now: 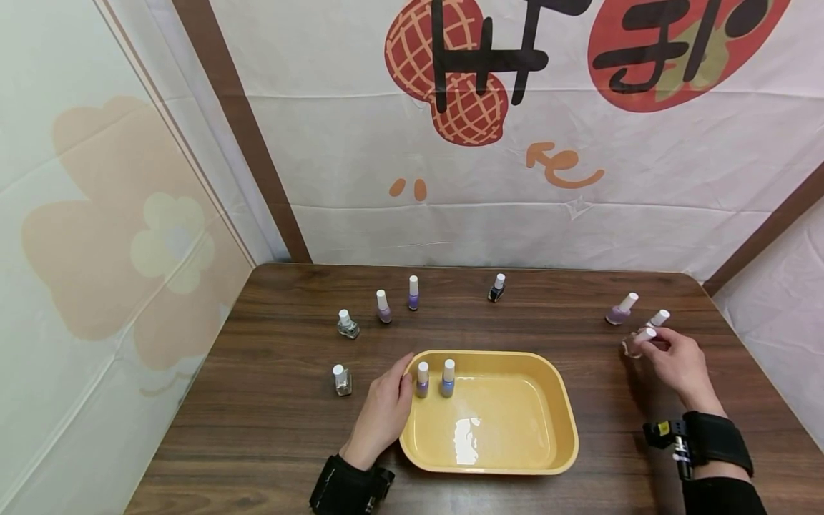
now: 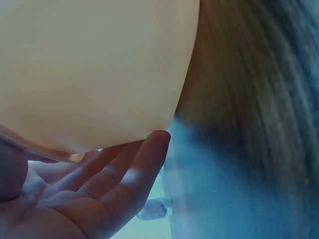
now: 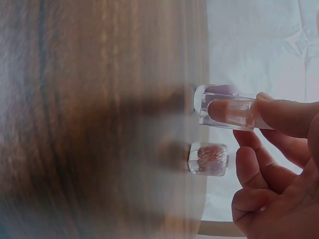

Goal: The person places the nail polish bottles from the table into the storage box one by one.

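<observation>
My right hand (image 1: 681,361) pinches a nail polish bottle (image 3: 227,112) by its white cap, thumb and fingers around it. The bottle has clear glass with a pinkish-beige filling and is tilted in the head view. Just behind it stands another nail polish bottle (image 3: 209,159) with glittery pink contents, and a purple one (image 1: 619,313) is farther back. My left hand (image 1: 385,411) grips the left rim of a yellow tray (image 1: 496,468), the thumb at the rim and the fingers along the outer wall. Two purple-blue bottles (image 1: 448,379) stand inside the tray's left end.
Left of the tray are two clear-bodied bottles (image 1: 348,326). Two purple bottles (image 1: 413,293) stand behind it, and a dark bottle (image 1: 496,288) is near the back edge. The wooden table (image 1: 270,443) meets a printed cloth (image 1: 515,236) behind.
</observation>
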Motion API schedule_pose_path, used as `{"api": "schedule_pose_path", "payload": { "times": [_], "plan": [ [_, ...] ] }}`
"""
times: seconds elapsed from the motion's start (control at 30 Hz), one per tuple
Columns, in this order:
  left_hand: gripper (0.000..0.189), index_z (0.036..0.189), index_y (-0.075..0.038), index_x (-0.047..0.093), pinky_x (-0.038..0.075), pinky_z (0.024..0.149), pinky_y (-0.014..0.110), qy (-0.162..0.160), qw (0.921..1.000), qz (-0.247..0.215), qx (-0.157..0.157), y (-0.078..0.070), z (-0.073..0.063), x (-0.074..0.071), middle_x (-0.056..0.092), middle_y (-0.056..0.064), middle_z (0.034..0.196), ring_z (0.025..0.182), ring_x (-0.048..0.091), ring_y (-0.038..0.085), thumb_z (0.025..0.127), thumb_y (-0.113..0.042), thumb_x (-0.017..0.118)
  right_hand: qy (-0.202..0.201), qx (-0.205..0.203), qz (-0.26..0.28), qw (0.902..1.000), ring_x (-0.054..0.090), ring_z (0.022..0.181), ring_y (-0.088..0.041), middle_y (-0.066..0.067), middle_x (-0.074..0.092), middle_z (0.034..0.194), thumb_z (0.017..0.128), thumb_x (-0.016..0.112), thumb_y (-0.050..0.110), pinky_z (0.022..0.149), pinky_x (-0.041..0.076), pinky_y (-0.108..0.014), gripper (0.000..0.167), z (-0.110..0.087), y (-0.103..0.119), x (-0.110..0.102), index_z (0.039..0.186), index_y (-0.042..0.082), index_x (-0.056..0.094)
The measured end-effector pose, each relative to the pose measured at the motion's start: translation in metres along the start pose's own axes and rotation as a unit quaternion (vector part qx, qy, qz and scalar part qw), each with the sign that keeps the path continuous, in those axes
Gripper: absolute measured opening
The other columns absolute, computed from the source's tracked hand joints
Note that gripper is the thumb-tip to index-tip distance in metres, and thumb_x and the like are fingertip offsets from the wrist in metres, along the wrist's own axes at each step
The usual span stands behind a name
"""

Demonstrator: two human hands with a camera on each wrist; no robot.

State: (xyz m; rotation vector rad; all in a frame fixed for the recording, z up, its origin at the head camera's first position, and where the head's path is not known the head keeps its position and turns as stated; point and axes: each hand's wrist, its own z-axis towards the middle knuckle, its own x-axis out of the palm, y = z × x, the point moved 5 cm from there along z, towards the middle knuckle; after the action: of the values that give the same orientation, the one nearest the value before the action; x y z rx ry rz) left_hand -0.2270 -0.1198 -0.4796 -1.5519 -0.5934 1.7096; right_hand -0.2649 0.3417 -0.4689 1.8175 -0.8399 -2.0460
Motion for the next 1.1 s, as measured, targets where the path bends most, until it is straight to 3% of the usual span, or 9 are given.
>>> {"api": "schedule_pose_path", "payload": {
  "times": [0.37,0.83,1.1],
  "plan": [
    [0.038,0.136,0.002,0.049,0.049,0.097,0.045,0.006,1.0,0.001,-0.003,0.001,0.0,0.001,0.059,0.022,0.132,0.12,0.058,0.032,0.101,-0.01,0.044,-0.022,-0.047,-0.007,0.9986,0.05,0.072,-0.018,-0.022,0.065,0.091,0.097,0.056,0.025,0.055,0.037,-0.024,0.033,0.0,0.018,-0.004,0.111,-0.004,0.063],
    [0.038,0.137,0.002,0.048,0.049,0.097,0.046,0.01,0.9999,-0.001,-0.006,0.0,0.0,0.0,0.058,0.022,0.132,0.121,0.058,0.033,0.102,-0.011,0.043,-0.029,-0.085,-0.019,0.9958,0.045,0.068,-0.019,-0.012,0.057,0.076,0.097,0.057,0.02,0.055,0.034,-0.027,0.03,-0.002,0.049,-0.007,0.108,-0.008,0.062],
    [0.038,0.138,0.002,0.048,0.05,0.096,0.045,0.012,0.9999,-0.004,-0.006,0.0,-0.001,0.001,0.058,0.023,0.132,0.12,0.058,0.033,0.102,-0.011,0.042,-0.023,-0.098,-0.013,0.9948,0.052,0.073,-0.021,-0.021,0.066,0.09,0.098,0.055,0.025,0.058,0.04,-0.027,0.037,-0.003,0.06,-0.005,0.114,-0.007,0.063]
  ]
}}
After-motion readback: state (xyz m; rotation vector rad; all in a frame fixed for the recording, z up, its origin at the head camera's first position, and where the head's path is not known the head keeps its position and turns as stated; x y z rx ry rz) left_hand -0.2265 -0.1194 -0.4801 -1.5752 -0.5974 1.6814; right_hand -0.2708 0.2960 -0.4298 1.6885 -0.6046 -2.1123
